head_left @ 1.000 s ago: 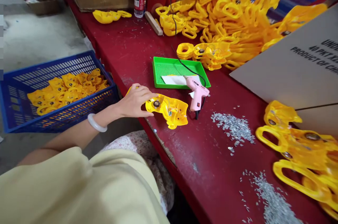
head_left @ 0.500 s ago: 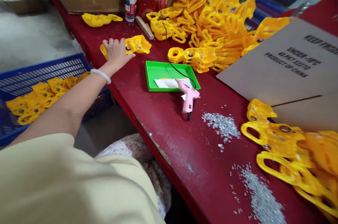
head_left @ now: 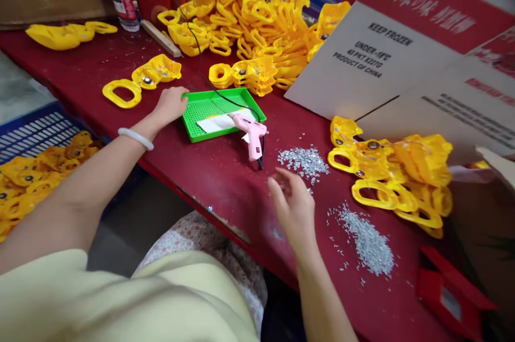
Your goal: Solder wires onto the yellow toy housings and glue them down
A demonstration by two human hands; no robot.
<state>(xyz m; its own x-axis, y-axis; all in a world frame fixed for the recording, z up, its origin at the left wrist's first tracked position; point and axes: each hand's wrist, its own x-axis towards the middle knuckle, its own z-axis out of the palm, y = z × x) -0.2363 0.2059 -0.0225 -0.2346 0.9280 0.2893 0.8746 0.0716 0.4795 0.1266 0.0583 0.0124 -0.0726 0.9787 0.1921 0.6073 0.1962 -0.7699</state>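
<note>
My left hand [head_left: 171, 104], a white bangle at its wrist, has its fingers closed at the left edge of a shallow green tray [head_left: 192, 136]. A white sheet [head_left: 215, 122] lies in that tray. Resting across its front edge is a pink glue gun [head_left: 251, 132], with a dark cord behind. My right hand [head_left: 295, 208] hovers over the table in front of the glue gun, fingers parted and slightly curled, with nothing visible in them. Just beyond it is a heap of small clear pieces [head_left: 306, 162]. A yellow plastic piece with a loop handle [head_left: 156, 71] lies left of the tray.
A large pile of yellow pieces [head_left: 257, 20] fills the back, and more [head_left: 386, 170] lie at right beside a printed carton [head_left: 362, 57]. Silvery slivers [head_left: 368, 242] are heaped near a red box [head_left: 450, 293]. A blue crate [head_left: 28, 130] stands below the table's left edge.
My left hand has let go of the yellow piece and moved right to the green tray. My right hand has come into view. The camera has turned to the right.
</note>
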